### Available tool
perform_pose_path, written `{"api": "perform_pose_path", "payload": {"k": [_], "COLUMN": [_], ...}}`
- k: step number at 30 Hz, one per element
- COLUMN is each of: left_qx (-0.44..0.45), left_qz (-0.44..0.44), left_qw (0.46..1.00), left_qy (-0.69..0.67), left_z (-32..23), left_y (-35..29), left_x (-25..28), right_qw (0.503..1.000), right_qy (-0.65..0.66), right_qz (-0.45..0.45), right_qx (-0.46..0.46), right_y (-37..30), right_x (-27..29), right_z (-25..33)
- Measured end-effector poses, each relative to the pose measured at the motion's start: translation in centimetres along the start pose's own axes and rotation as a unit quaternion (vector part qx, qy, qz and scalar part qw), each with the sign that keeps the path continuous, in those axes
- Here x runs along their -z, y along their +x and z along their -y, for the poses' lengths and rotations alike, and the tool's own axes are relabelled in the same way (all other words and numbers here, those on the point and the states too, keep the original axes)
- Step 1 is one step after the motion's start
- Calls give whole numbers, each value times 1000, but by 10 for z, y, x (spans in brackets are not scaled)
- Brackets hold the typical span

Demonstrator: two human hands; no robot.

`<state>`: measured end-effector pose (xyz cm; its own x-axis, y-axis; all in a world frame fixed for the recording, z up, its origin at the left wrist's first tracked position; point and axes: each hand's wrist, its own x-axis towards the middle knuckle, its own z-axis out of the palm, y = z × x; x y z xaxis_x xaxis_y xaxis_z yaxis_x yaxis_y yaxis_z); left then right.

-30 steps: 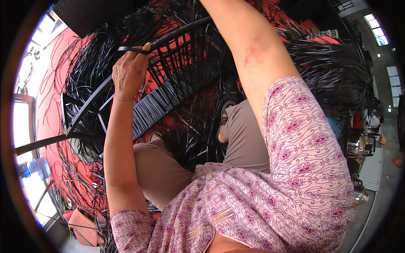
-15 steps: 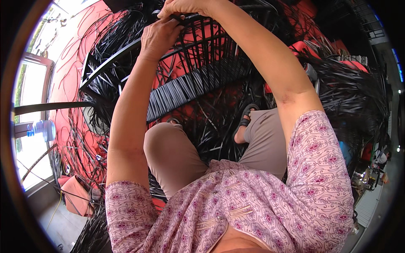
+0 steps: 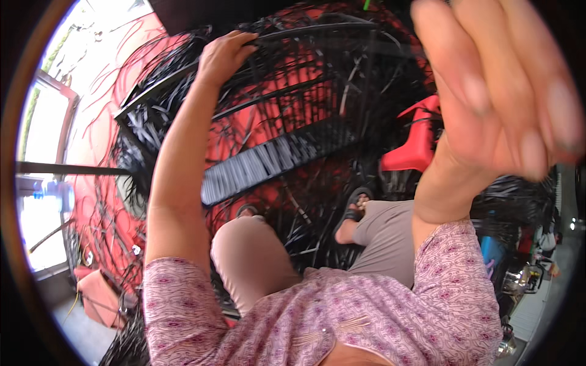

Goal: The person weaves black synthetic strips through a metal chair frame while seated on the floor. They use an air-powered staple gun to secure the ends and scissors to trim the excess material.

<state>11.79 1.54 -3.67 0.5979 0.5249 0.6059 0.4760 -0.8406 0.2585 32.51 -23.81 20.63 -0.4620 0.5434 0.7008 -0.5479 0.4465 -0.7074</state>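
A black frame (image 3: pixel 165 90) stands in front of my knees, with dark strips strung across its middle and a band of closely woven grey-black strips (image 3: pixel 244 169) along its lower part. My left hand (image 3: pixel 224 56) is at its far top rail, fingers bent over the bar; its fingertips are partly hidden. My right hand (image 3: pixel 497 91) is raised at the upper right, large and blurred close to the camera. Its fingers curl downward, and whatever may lie between them cannot be made out. A faint, smeared band runs from the rail toward this hand.
Loose black strips (image 3: pixel 137 131) heap around the frame over the red floor covering (image 3: pixel 101 113). A red plastic stool (image 3: pixel 412 146) stands to the right. At the left are a dark bar (image 3: pixel 79 169) and a salmon-coloured object (image 3: pixel 101 296). My sandalled foot (image 3: pixel 351 219) is near the frame.
My right hand has swung from the top rail, beside my left hand, out to the right and up toward the camera. The left hand stays at the rail. The view has shifted slightly.
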Motion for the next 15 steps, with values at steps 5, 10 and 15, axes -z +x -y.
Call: {"api": "perform_pose_path", "payload": {"k": [5,10,15], "left_qx": [63,106,108], "left_qz": [-5,-3,-191], "left_qw": [997,994,971], "left_qy": [42,29,98], "left_z": [34,73,44], "left_y": [8,16,19], "left_x": [-28,-44,-42], "right_qw": [950,856,812], "right_qy": [35,52,57], "right_qz": [-290,-463,-511], "right_qx": [-113,-224,-276], "right_y": [-99,-206,-233], "right_x": [-15,-64,-74], "right_z": [21,-72,-211]}}
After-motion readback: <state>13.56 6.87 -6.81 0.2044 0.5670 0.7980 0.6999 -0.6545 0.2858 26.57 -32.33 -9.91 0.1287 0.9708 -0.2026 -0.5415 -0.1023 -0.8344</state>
